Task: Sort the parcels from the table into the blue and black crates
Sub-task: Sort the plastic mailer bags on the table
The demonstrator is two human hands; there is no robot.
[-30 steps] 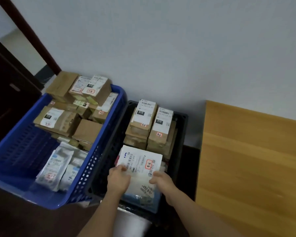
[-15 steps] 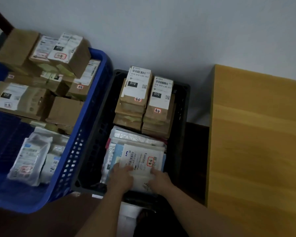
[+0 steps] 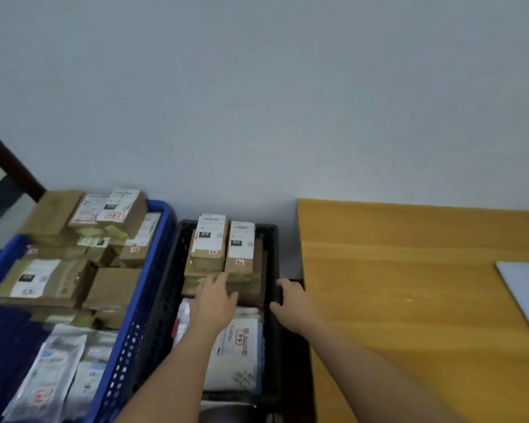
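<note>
Two crates side by side against wall (image 3: 257, 102): left crate (image 3: 162, 239), right crate (image 3: 274, 239). Table (image 3: 409, 300) right of right crate. Left crate: boxes (image 3: 74, 239) piled at back, bags (image 3: 55, 374) in front. Right crate: stacked boxes (image 3: 223, 245) at back, flat parcels (image 3: 239, 355) in front. Left hand (image 3: 214, 303) over front edge of stacked boxes. Right hand (image 3: 290, 300) at right wall of right crate. Sheet (image 3: 526, 294) on table, far right.

Head view looks forward and down, near, onto black crate (image 3: 274, 257) and table (image 3: 409, 300).
</note>
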